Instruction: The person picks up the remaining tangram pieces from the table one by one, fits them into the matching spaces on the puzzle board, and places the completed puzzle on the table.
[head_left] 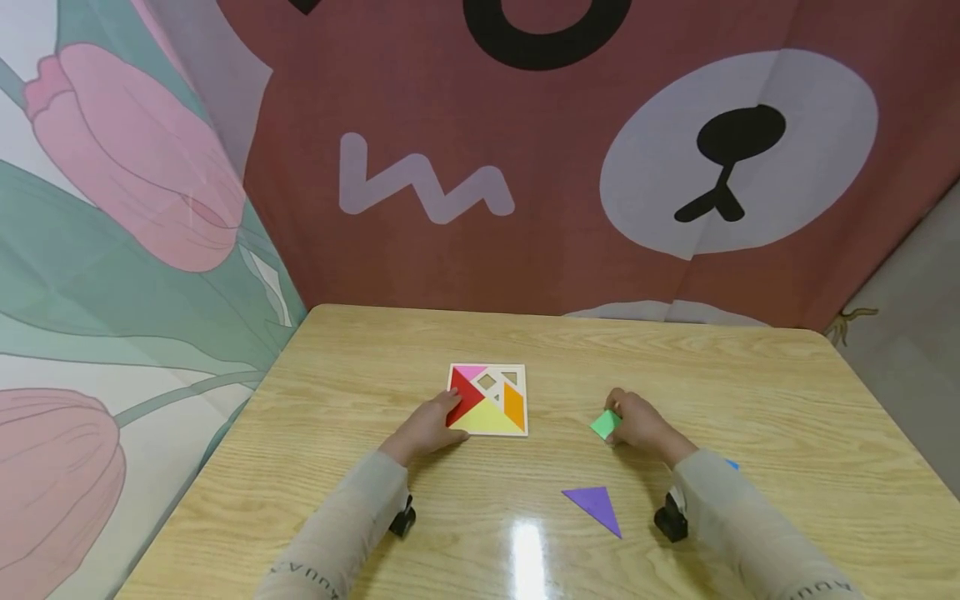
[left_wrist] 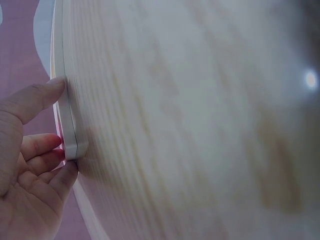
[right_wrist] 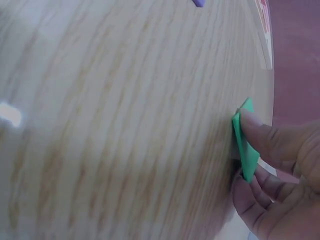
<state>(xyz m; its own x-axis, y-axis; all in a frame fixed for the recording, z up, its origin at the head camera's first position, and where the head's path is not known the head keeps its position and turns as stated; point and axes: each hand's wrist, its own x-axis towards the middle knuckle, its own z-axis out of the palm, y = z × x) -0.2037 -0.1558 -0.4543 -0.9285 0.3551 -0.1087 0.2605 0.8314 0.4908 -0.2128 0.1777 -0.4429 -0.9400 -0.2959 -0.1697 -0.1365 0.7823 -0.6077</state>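
A square tangram tray [head_left: 488, 434] with a white frame lies flat on the table. Pink, red, yellow and orange pieces fill part of it, and several recesses near its top right show bare. At the tray's left near corner, my left hand [head_left: 432, 423] holds the edge, thumb along the near side and fingertips at the red triangle [head_left: 463, 396]. To the right of the tray, my right hand [head_left: 642, 423] pinches a green square tangram piece [right_wrist: 245, 142] between thumb and fingers, tilted just over the tabletop.
A purple triangle [head_left: 597, 507] lies nearer the front, between the two forearms. Part of a blue piece [head_left: 732, 464] shows beside the right sleeve, which hides the remainder. A printed cloth [head_left: 420, 267] hangs behind the table's back edge.
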